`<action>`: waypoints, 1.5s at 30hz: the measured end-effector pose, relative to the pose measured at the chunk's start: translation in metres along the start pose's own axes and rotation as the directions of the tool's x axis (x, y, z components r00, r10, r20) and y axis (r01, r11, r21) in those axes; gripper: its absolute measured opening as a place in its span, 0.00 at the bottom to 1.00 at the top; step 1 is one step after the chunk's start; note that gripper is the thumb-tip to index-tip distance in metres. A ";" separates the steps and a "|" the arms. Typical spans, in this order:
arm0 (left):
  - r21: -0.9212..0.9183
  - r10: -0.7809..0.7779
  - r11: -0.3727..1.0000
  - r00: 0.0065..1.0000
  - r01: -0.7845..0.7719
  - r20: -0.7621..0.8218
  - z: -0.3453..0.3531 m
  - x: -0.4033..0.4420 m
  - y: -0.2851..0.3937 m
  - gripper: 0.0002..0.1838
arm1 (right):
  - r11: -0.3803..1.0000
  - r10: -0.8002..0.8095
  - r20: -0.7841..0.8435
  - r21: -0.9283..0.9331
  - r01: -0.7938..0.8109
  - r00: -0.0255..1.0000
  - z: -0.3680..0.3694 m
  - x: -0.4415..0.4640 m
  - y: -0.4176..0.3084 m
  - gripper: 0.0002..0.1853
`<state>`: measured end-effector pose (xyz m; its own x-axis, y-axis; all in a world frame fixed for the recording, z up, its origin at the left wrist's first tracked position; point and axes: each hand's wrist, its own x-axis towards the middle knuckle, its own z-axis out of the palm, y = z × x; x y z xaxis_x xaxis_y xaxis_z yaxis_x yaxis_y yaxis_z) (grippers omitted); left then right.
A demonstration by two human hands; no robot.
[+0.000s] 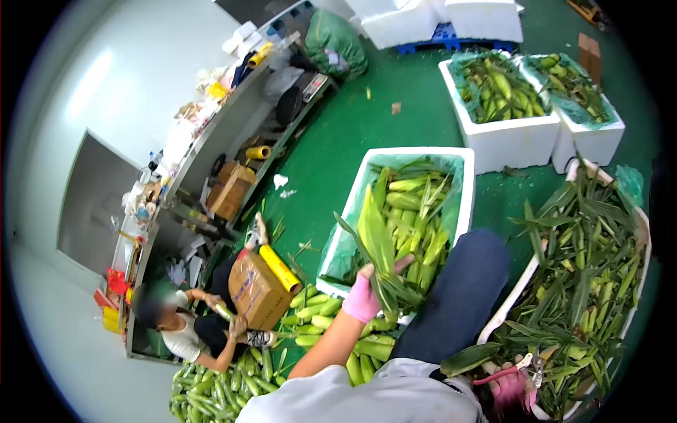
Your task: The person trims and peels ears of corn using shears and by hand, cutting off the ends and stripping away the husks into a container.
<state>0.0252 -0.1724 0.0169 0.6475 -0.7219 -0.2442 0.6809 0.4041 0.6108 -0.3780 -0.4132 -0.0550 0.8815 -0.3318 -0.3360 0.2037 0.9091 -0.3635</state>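
My left hand, in a pink fingerless-looking glove, is closed around the lower end of an ear of corn in its green husk, with long leaves hanging off it. The ear is held over a white foam box lined with green plastic and holding many husked-in ears. At the lower right, my right hand, also gloved in pink, grips pruning shears with red handles. It is beside a large white-rimmed container heaped with stripped leaves. The right fingers are partly hidden.
Loose corn lies on the green floor to my left. A co-worker sits there handling an ear, near a cardboard box. Two more foam boxes of corn stand at the upper right. A cluttered bench lines the wall.
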 end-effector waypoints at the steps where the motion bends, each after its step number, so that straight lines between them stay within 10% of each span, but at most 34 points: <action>1: 0.126 0.045 0.992 0.990 -0.028 -0.133 0.047 -0.003 -0.007 0.32 | 1.000 -0.023 0.002 -0.022 0.023 1.000 0.008 0.000 -0.006 0.44; 4: 0.398 -0.075 0.914 0.926 -0.084 0.369 0.128 0.032 -0.039 0.34 | 0.950 -0.191 0.032 -0.247 0.192 0.981 0.019 0.000 -0.021 0.48; 9: 0.689 -0.316 0.718 0.838 -0.095 0.445 0.256 0.068 -0.148 0.48 | 0.679 -0.525 -0.055 -0.629 0.379 0.849 0.095 -0.047 -0.083 0.45; 16: 0.666 -0.301 0.372 0.594 -0.647 0.746 0.305 0.090 -0.223 0.44 | 0.292 -0.704 -0.078 -0.938 0.188 0.706 0.058 -0.099 -0.116 0.47; 22: 0.834 -0.780 0.361 0.356 -0.418 0.515 0.301 0.093 -0.221 0.45 | -0.327 -0.670 0.227 -0.945 -0.007 0.706 0.057 -0.090 -0.172 0.45; 25: 0.941 -0.920 0.331 0.249 0.074 0.304 0.290 0.108 -0.219 0.50 | -0.464 -0.616 0.347 -0.885 0.029 0.707 0.050 -0.076 -0.191 0.30; 28: 0.944 -0.925 0.327 0.221 0.044 0.310 0.283 0.125 -0.223 0.50 | -0.198 -0.616 0.005 -0.969 -0.148 0.788 0.029 -0.062 -0.175 0.21; 29: 0.937 -0.905 0.347 0.250 -0.038 0.345 0.280 0.126 -0.228 0.49 | -0.181 -0.699 0.146 -0.983 0.023 0.700 0.017 -0.055 -0.164 0.17; 32: 0.745 -0.799 0.355 0.230 -0.565 0.555 0.291 0.132 -0.229 0.42 | 0.306 -0.565 -0.284 -0.944 -0.123 0.775 0.023 -0.071 -0.152 0.12; 33: 0.571 -0.746 0.334 0.160 -0.750 0.647 0.299 0.133 -0.228 0.40 | 0.741 -0.382 -0.381 -0.671 0.032 0.842 0.031 -0.081 -0.152 0.15; 34: 0.369 -0.699 0.287 0.070 -0.884 0.712 0.306 0.130 -0.227 0.39 | 0.868 -0.129 -0.405 -0.487 -0.095 0.905 0.046 -0.091 -0.172 0.18; 37: 0.046 -0.705 0.213 -0.121 -0.976 0.699 0.339 0.112 -0.232 0.40 | 0.922 -0.351 -0.082 -0.205 0.329 0.933 0.026 -0.070 -0.131 0.26; 38: -0.053 -0.666 0.228 -0.195 -0.972 0.720 0.341 0.107 -0.236 0.40 | 0.938 -0.274 -0.146 -0.258 0.231 0.951 0.049 -0.079 -0.136 0.30; 41: 0.053 -0.601 -0.169 0.146 -0.984 0.785 0.333 0.097 -0.239 0.40 | 0.886 -0.395 -0.301 -0.374 0.274 0.868 0.072 -0.077 -0.127 0.30; 43: 0.459 -0.356 -0.369 0.579 -0.808 0.734 0.332 0.092 -0.226 0.33 | 0.856 -0.486 -0.450 -0.419 0.303 0.749 0.056 -0.076 -0.100 0.32; 45: 0.530 -0.112 -0.296 0.580 -0.794 0.807 0.298 0.090 -0.226 0.27 | 0.886 -0.429 -0.591 -0.422 0.192 0.683 0.056 -0.087 -0.092 0.34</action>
<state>-0.1721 -0.4959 0.0815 0.0232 -0.9175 0.3971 -0.8974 0.1560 0.4128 -0.4492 -0.4540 0.0567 0.2625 -0.7658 -0.5871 0.1700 0.6356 -0.7531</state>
